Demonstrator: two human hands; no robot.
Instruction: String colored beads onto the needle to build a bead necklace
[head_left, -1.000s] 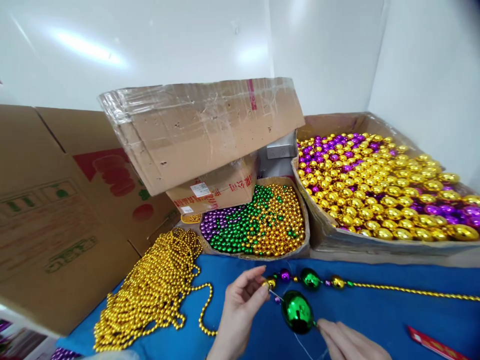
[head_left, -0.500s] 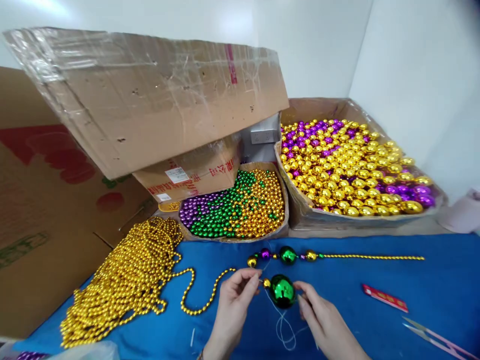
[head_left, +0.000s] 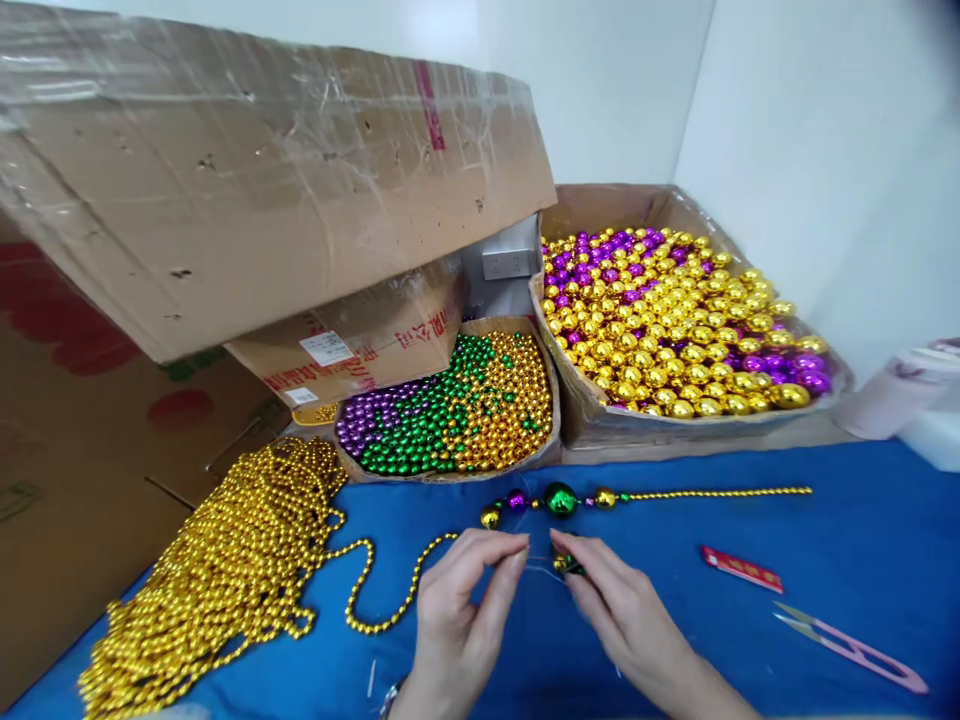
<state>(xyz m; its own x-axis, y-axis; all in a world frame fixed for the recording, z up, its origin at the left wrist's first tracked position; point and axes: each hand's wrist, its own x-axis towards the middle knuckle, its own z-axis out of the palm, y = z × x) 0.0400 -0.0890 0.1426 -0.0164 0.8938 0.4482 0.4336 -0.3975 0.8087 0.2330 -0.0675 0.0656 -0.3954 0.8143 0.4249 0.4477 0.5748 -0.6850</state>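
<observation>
My left hand (head_left: 459,610) and my right hand (head_left: 616,610) meet over the blue cloth (head_left: 750,650), fingertips pinched together on a thin white thread (head_left: 541,570). My right fingers cover a large green bead (head_left: 570,563) with a small gold bead beside it; only a sliver shows. Just beyond my fingers lies a strung piece (head_left: 559,499): gold, purple, big green and gold beads, then a thin gold chain running right. A heap of gold bead strands (head_left: 232,570) lies to the left, one strand curling towards my left hand.
A small box of purple, green and gold beads (head_left: 450,410) and a big box of larger gold and purple beads (head_left: 667,320) stand behind. Cardboard boxes (head_left: 262,190) overhang at left. A red strip (head_left: 741,569) and pink thread snips (head_left: 847,645) lie at right.
The view has tilted down and closer. My right hand has moved over the large green bead, now mostly hidden, and both hands have drawn together on the thread.
</observation>
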